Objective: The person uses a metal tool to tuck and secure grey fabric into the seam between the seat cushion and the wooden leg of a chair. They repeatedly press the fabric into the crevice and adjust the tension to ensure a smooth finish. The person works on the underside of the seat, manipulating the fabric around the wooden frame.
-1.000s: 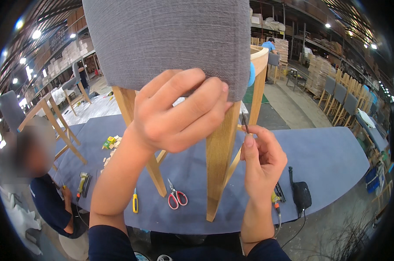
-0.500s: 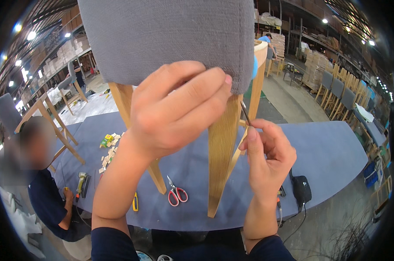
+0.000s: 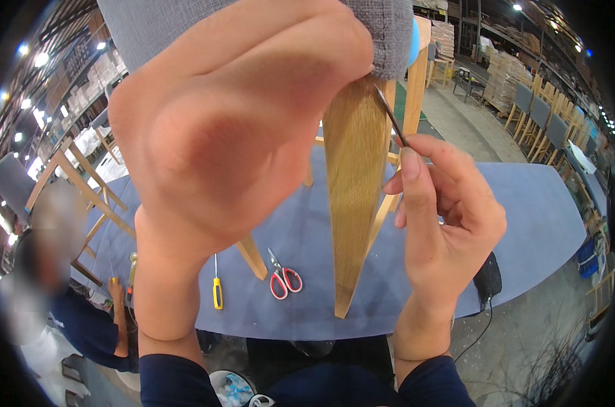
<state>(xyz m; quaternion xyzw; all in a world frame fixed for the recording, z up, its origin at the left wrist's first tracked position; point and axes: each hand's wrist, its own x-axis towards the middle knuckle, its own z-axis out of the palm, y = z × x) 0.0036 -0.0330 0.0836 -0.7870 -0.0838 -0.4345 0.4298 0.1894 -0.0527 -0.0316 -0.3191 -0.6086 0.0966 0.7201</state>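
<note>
A chair's padded part in grey fabric [image 3: 165, 27] fills the top, above a tapered wooden leg [image 3: 351, 197]. My left hand [image 3: 233, 115] is large and close in front of the fabric, its fingers curled in at the lower edge beside the leg's top. Their tips are hidden, so what they hold does not show. Between thumb and forefinger, my right hand [image 3: 443, 203] pinches a thin dark pointed tool [image 3: 392, 119]. Its tip slants up to the seam where fabric meets leg. Whether the tip touches the cloth I cannot tell.
Red-handled scissors [image 3: 285, 281] and a yellow-handled screwdriver [image 3: 218, 293] lie on the grey-blue table [image 3: 307, 319]. A black box with a cord [image 3: 487, 278] is at its right edge. On the left, a co-worker [image 3: 83, 325] sits by another chair [image 3: 83, 197]. Below stands a white bin [image 3: 229, 386].
The view has shifted nearer the chair leg. My left hand has turned and come closer, covering more of the fabric. The tool's tip stays by the leg's top, in my right hand.
</note>
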